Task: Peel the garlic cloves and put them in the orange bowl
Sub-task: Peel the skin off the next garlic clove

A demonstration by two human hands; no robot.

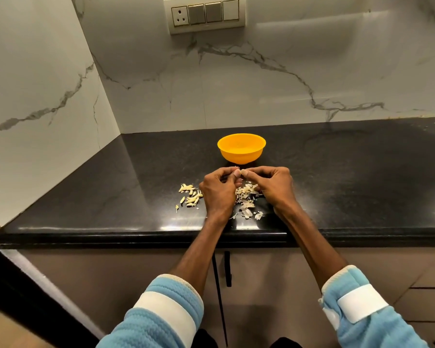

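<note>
Head view, single frame. A black speckled countertop (337, 177) runs into a corner of white marble-veined wall (236, 84); a switch panel with one socket (204, 15) is fixed high on the back wall. The orange bowl (241, 148) stands upright on the counter, just beyond the hands and apart from them; its inside looks pale at the bottom, contents cannot be told. The left hand (219, 190) and right hand (274, 185) meet fingertip to fingertip above the counter, both curled, thumbs and forefingers pressed together on a small pale item between them, probably a garlic clove (239, 172), though it is too small and too covered to confirm. Both hands are closed in a pinch, not spread. Left of the left hand lies a small cluster of yellowish unpeeled cloves (190, 195), resting on the counter, near the wrist but not touching it as far as can be seen. Between and below the two hands is a scatter of papery peel scraps (248, 200), whitish, partly hidden by the hands, reaching toward the counter's front edge. Both forearms are bare to light blue sleeves (166, 312) with white bands. Below the counter edge are brown cabinet doors (261, 285) with a dark vertical handle (227, 268).
</note>
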